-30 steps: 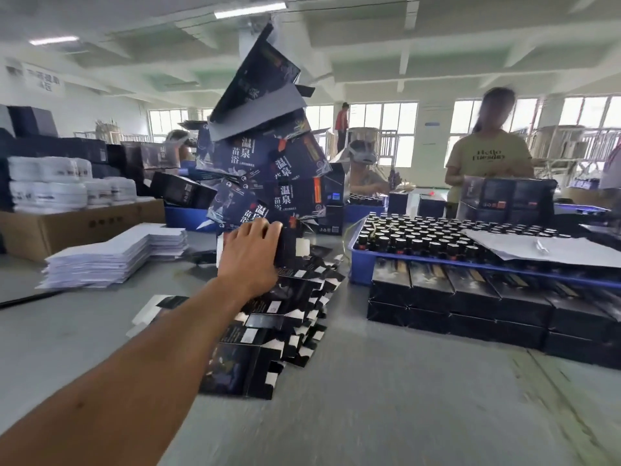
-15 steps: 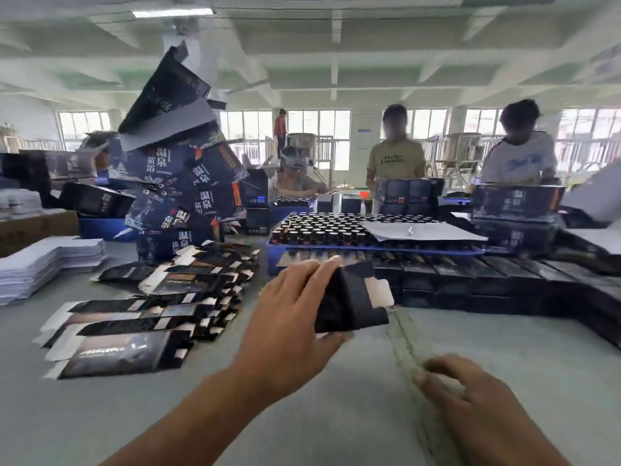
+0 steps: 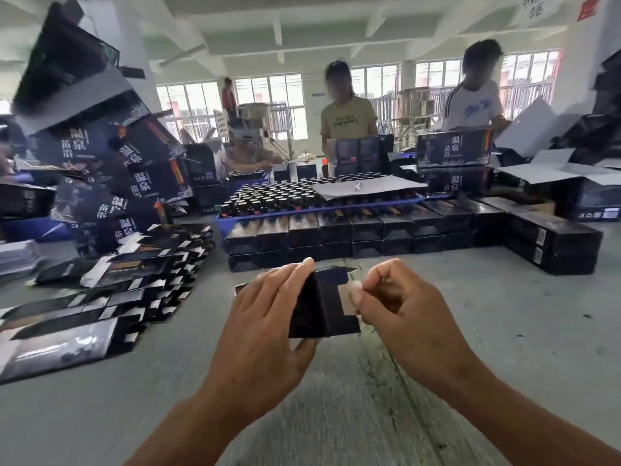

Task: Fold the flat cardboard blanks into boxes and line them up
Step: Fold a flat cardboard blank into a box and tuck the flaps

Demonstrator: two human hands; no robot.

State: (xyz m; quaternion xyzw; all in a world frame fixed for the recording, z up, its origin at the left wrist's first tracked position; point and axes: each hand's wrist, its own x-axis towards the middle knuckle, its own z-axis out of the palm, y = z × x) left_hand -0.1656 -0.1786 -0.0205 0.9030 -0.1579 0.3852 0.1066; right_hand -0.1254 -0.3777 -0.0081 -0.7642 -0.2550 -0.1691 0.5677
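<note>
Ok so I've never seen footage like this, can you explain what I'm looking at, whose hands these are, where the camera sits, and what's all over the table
There is no machine here. The camera is worn on a person's head and looks forward and down, so the two bare arms reaching in from the bottom are the wearer's own. The left hand grips a black cardboard blank, partly opened into a box shape, and the right hand pinches its pale end flap. On the grey table, to the left, lies a fanned pile of flat blanks not yet folded. Straight ahead, finished black boxes stand in rows, with a blue tray of dark-capped bottles behind them. Other workers stand across the table.
</note>
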